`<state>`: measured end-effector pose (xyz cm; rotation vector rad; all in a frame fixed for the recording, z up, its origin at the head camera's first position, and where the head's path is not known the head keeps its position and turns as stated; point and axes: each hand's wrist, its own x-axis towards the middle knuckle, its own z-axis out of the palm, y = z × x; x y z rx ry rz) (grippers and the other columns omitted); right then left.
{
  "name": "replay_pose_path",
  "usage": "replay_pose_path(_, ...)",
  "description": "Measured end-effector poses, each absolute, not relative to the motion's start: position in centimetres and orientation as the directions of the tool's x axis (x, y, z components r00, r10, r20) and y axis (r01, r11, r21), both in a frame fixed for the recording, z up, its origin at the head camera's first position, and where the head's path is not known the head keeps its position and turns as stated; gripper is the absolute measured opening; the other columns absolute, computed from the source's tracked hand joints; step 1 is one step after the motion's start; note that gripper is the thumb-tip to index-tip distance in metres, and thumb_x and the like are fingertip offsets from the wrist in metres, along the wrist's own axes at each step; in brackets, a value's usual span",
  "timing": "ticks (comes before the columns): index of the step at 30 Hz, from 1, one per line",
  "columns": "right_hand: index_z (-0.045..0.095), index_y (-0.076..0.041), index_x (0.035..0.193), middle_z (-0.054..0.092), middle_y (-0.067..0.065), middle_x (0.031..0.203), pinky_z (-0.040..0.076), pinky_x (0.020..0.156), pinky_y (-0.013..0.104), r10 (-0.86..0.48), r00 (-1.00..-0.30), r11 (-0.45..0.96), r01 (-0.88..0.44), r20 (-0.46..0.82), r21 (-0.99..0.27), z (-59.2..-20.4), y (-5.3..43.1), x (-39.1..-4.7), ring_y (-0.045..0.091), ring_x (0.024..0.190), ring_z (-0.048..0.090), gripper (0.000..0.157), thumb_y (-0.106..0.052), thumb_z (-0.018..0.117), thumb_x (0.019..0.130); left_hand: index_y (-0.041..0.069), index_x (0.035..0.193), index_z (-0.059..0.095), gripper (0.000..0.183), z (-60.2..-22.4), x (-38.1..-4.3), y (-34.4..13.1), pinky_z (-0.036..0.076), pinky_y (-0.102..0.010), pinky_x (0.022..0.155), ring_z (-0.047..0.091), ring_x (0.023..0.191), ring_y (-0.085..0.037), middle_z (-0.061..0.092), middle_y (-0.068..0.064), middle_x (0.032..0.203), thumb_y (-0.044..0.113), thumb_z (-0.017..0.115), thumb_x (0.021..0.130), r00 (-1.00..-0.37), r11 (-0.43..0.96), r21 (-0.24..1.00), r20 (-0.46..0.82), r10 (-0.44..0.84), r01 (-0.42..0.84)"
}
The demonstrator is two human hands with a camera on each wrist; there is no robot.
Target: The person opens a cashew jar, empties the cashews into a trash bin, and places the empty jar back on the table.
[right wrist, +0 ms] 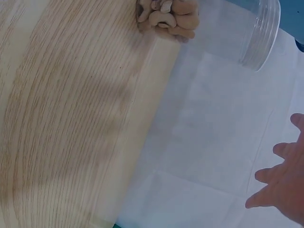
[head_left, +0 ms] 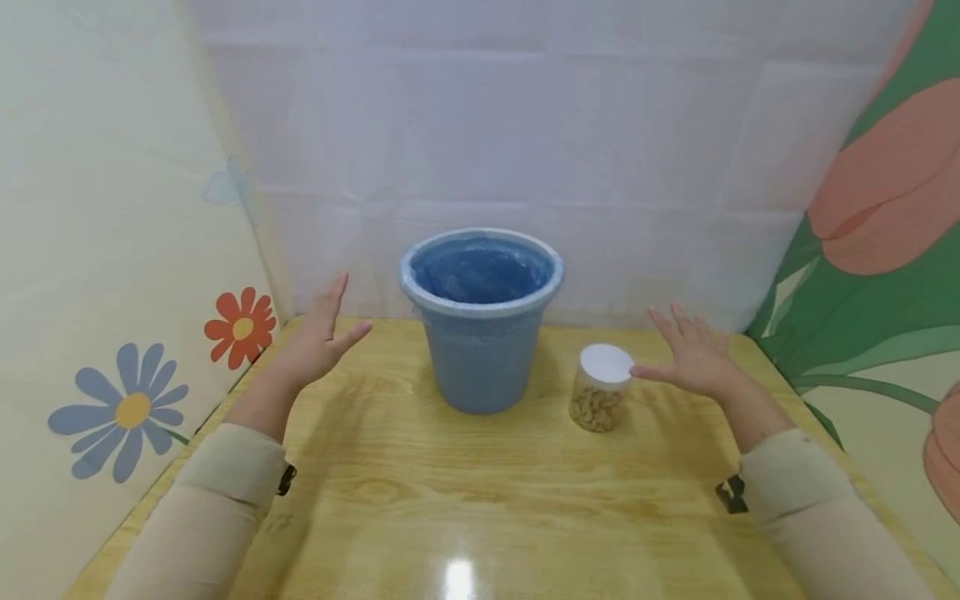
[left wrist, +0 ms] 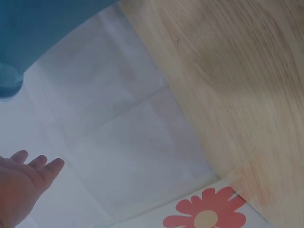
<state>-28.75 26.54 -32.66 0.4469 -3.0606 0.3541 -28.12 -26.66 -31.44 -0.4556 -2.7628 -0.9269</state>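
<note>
A blue bucket-shaped bin with a pale rim and a bag-like lining stands at the back middle of the table. To its right is a clear jar with a white lid, partly filled with curved tan pieces that look like cashews. My left hand is raised left of the bin, fingers extended and thumb spread, holding nothing. My right hand is spread just right of the jar, its thumb tip overlapping the lid's edge in the head view. In the wrist views, the left hand and right hand show extended fingers.
The wooden table reaches back to a white sheet-covered wall. Flower-patterned panels flank it on the left, and a panel with large tulips on the right. Light glares off the table's front.
</note>
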Motion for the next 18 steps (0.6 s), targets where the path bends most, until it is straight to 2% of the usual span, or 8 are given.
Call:
replay_pose_path(4, -0.001, -0.018, 0.148, -0.007, 0.024, 0.149, 0.000, 0.093, 0.075, -0.302, -0.949, 0.917, -0.315, 0.090, -0.244, -32.5, 26.3, -28.5, 0.054, 0.130, -0.006, 0.101, -0.067, 0.053, 0.077, 0.036, 0.142, -0.016, 0.085, -31.1, -27.5, -25.8, 0.011, -0.061, 0.105, 0.000, 0.139, -0.031, -0.006, -0.003, 0.153, 0.048, 0.050, 0.090, -0.929, 0.703, 0.618, 0.321, 0.183, 0.352)
replay_pose_path(8, 0.003, -0.018, 0.148, -0.003, 0.024, 0.150, -0.001, 0.099, 0.069, -0.329, -0.937, 0.891, -0.348, 0.115, -0.291, -32.5, 26.1, -28.4, 0.050, 0.132, -0.007, 0.099, -0.062, 0.056, 0.078, 0.034, 0.144, -0.011, 0.086, -31.2, -26.6, -24.5, 0.021, -0.058, 0.104, 0.012, 0.137, -0.030, 0.007, -0.005, 0.153, 0.037, 0.056, 0.090, -0.906, 0.587, 0.704, 0.400, 0.138, 0.400)
replay_pose_path(13, 0.004, -0.017, 0.148, -0.003, 0.023, 0.150, 0.000, 0.102, 0.065, -0.353, -0.926, 0.854, -0.378, 0.137, -0.358, -32.6, 25.9, -28.3, 0.046, 0.133, -0.010, 0.098, -0.057, 0.061, 0.078, 0.020, 0.148, 0.005, 0.079, -30.0, -24.6, -22.3, 0.032, -0.054, 0.100, 0.031, 0.130, -0.034, 0.026, -0.012, 0.146, 0.016, 0.058, 0.090, -0.862, 0.448, 0.750, 0.497, 0.102, 0.486)
replay_pose_path(15, 0.005, -0.017, 0.148, -0.001, 0.024, 0.150, -0.001, 0.102, 0.066, -0.360, -0.921, 0.841, -0.390, 0.150, -0.376, -32.5, 25.8, -28.2, 0.047, 0.133, -0.011, 0.098, -0.055, 0.063, 0.078, 0.013, 0.147, 0.013, 0.073, -29.3, -23.8, -21.4, 0.037, -0.048, 0.099, 0.037, 0.126, -0.035, 0.033, -0.016, 0.142, 0.010, 0.057, 0.089, -0.841, 0.421, 0.747, 0.534, 0.083, 0.515)
replay_pose_path(18, 0.007, -0.017, 0.148, 0.001, 0.025, 0.149, 0.000, 0.101, 0.067, -0.364, -0.916, 0.829, -0.401, 0.168, -0.390, -32.3, 25.7, -28.1, 0.047, 0.132, -0.011, 0.098, -0.052, 0.065, 0.078, 0.007, 0.144, 0.023, 0.065, -28.6, -23.1, -20.3, 0.043, -0.030, 0.095, 0.043, 0.120, -0.037, 0.041, -0.019, 0.135, 0.004, 0.057, 0.088, -0.808, 0.375, 0.739, 0.587, 0.050, 0.560)
